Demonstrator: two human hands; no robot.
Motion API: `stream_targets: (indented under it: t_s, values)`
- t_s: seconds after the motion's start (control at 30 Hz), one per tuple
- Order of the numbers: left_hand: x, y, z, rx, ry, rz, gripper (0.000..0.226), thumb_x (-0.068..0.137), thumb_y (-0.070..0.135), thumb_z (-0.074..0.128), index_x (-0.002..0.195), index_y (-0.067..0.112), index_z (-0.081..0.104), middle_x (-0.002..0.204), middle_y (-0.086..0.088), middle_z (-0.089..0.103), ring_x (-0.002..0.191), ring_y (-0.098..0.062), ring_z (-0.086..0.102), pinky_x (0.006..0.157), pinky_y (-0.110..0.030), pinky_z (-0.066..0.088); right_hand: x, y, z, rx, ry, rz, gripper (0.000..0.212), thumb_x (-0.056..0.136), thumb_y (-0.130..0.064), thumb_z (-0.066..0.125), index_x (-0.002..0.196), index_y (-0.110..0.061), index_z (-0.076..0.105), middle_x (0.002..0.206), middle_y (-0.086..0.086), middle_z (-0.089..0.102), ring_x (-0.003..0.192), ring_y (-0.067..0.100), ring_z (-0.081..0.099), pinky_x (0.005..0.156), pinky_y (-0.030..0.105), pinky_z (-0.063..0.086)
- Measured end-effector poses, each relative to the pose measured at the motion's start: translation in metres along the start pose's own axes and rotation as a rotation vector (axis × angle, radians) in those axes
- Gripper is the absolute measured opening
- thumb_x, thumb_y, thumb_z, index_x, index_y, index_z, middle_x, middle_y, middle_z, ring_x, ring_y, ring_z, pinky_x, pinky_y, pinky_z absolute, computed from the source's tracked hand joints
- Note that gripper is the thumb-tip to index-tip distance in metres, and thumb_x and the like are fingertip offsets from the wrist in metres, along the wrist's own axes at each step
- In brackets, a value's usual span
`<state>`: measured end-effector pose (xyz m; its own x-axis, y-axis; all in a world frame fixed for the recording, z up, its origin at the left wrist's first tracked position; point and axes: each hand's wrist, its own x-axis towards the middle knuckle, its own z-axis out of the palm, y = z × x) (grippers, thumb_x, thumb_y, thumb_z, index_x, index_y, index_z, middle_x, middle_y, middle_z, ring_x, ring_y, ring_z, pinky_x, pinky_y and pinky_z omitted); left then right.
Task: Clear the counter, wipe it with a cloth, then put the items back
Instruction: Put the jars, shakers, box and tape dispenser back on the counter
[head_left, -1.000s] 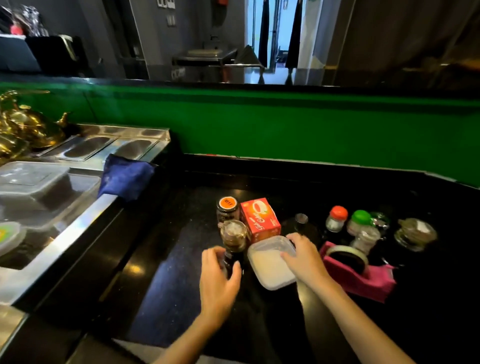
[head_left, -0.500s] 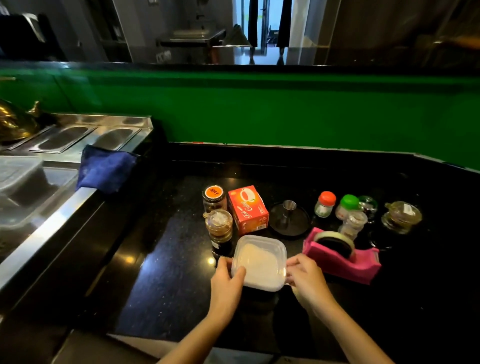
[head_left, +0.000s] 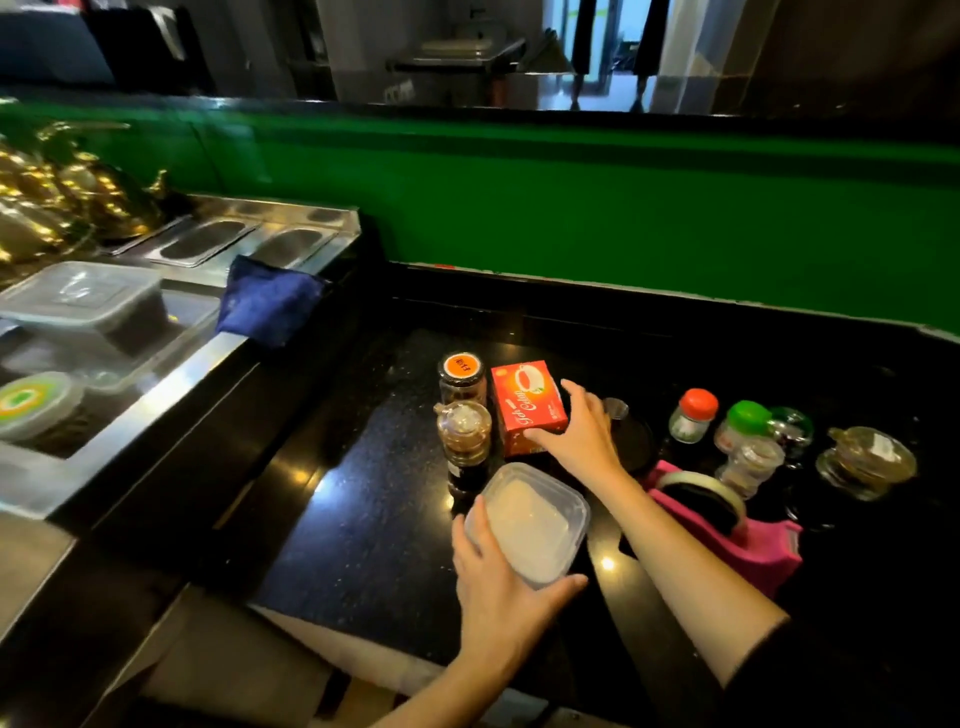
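Right hand: moved off clear plastic tub to clasp red cardboard tea box.
Left hand: grips tub; keep it level.

Glossy speckled black stone table, brushed steel sink at nine o'clock, blue cloth, translucent plastic tub, red cardboard box

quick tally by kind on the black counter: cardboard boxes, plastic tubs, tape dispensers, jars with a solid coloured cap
cardboard boxes: 1 (red tea box)
plastic tubs: 1 (plastic tub with white contents)
tape dispensers: 1 (pink tape dispenser)
coloured-cap jars: 3 (orange-capped jar, red-capped jar, green-capped jar)
total: 6
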<state>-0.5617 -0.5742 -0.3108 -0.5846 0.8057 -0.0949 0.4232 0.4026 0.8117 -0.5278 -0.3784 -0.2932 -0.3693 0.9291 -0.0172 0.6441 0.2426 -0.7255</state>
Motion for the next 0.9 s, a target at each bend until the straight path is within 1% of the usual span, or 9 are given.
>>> stream_targets:
  t_s: [0.07, 0.17, 0.27, 0.37, 0.5, 0.63, 0.73, 0.83, 0.9]
  values:
    - [0.003, -0.001, 0.004, -0.047, 0.025, 0.052, 0.13, 0.047, 0.069, 0.077, 0.145, 0.034, -0.002, 0.136, 0.013, 0.01, 0.125, -0.001, 0.018, 0.11, -0.03, 0.028, 0.005, -0.004, 0.012, -0.065, -0.026, 0.037, 0.092, 0.072, -0.048, 0.077, 0.144, -0.026, 0.025, 0.146, 0.012, 0.028, 0.135, 0.034, 0.027, 0.103, 0.046, 0.036]
    - [0.009, -0.004, 0.004, -0.169, 0.027, 0.097, 0.119, 0.054, 0.054, 0.084, 0.143, 0.035, 0.008, 0.131, 0.016, 0.017, 0.12, 0.015, 0.018, 0.101, -0.012, 0.024, 0.004, -0.008, 0.025, -0.182, -0.021, 0.07, 0.098, 0.07, -0.057, 0.074, 0.146, -0.026, 0.02, 0.144, 0.015, 0.027, 0.133, 0.037, 0.029, 0.098, 0.046, 0.04]
    - [0.017, -0.006, 0.0, -0.164, 0.024, 0.088, 0.123, 0.055, 0.047, 0.085, 0.144, 0.032, 0.001, 0.126, 0.022, 0.014, 0.12, 0.006, 0.022, 0.103, -0.013, 0.025, 0.005, -0.014, 0.03, -0.231, 0.025, 0.069, 0.103, 0.071, -0.058, 0.073, 0.148, -0.022, 0.014, 0.139, 0.017, 0.029, 0.127, 0.037, 0.036, 0.092, 0.044, 0.044]
    - [0.024, -0.009, -0.003, -0.128, -0.037, 0.124, 0.129, 0.052, 0.051, 0.086, 0.145, 0.031, -0.001, 0.122, 0.024, 0.012, 0.119, 0.006, 0.023, 0.106, -0.016, 0.026, 0.009, -0.021, 0.032, -0.248, 0.014, 0.052, 0.094, 0.077, -0.051, 0.07, 0.145, -0.018, 0.015, 0.136, 0.018, 0.03, 0.123, 0.037, 0.038, 0.088, 0.041, 0.046]
    - [0.026, -0.016, -0.007, -0.143, -0.022, 0.177, 0.11, 0.055, 0.046, 0.084, 0.139, 0.039, 0.013, 0.124, 0.021, 0.021, 0.12, 0.018, 0.022, 0.095, -0.005, 0.028, 0.01, -0.021, 0.03, -0.204, 0.016, 0.025, 0.084, 0.079, -0.048, 0.068, 0.142, -0.02, 0.021, 0.134, 0.018, 0.03, 0.123, 0.037, 0.036, 0.086, 0.038, 0.045]
    - [0.017, -0.031, -0.026, -0.145, -0.045, 0.271, 0.106, 0.054, 0.043, 0.086, 0.141, 0.034, 0.025, 0.131, 0.026, 0.028, 0.127, 0.008, 0.028, 0.106, -0.01, 0.03, 0.016, -0.028, 0.018, -0.184, 0.076, -0.064, 0.083, 0.078, -0.048, 0.069, 0.142, -0.021, 0.025, 0.131, 0.016, 0.03, 0.121, 0.035, 0.035, 0.086, 0.036, 0.043]
    - [0.003, -0.037, -0.048, -0.173, -0.033, 0.321, 0.101, 0.054, 0.035, 0.09, 0.138, 0.028, 0.036, 0.133, 0.026, 0.038, 0.127, 0.003, 0.037, 0.104, -0.011, 0.032, 0.028, -0.041, 0.008, -0.194, 0.094, -0.102, 0.083, 0.077, -0.048, 0.069, 0.142, -0.02, 0.025, 0.131, 0.016, 0.03, 0.121, 0.035, 0.034, 0.088, 0.039, 0.043]
    - [-0.002, -0.032, -0.081, -0.212, 0.06, 0.3, 0.108, 0.04, 0.055, 0.089, 0.132, 0.039, 0.035, 0.128, 0.04, 0.038, 0.12, 0.015, 0.037, 0.101, -0.005, 0.033, 0.043, -0.053, 0.001, -0.197, 0.096, -0.104, 0.082, 0.077, -0.047, 0.07, 0.142, -0.021, 0.028, 0.131, 0.016, 0.03, 0.121, 0.036, 0.034, 0.09, 0.043, 0.043]
    - [0.007, -0.026, -0.111, -0.143, 0.067, 0.365, 0.098, 0.046, 0.047, 0.088, 0.13, 0.047, 0.038, 0.126, 0.042, 0.038, 0.116, 0.02, 0.038, 0.097, -0.001, 0.033, 0.051, -0.062, -0.001, -0.185, 0.095, -0.102, 0.083, 0.076, -0.046, 0.071, 0.142, -0.022, 0.029, 0.131, 0.016, 0.031, 0.121, 0.036, 0.035, 0.091, 0.045, 0.044]
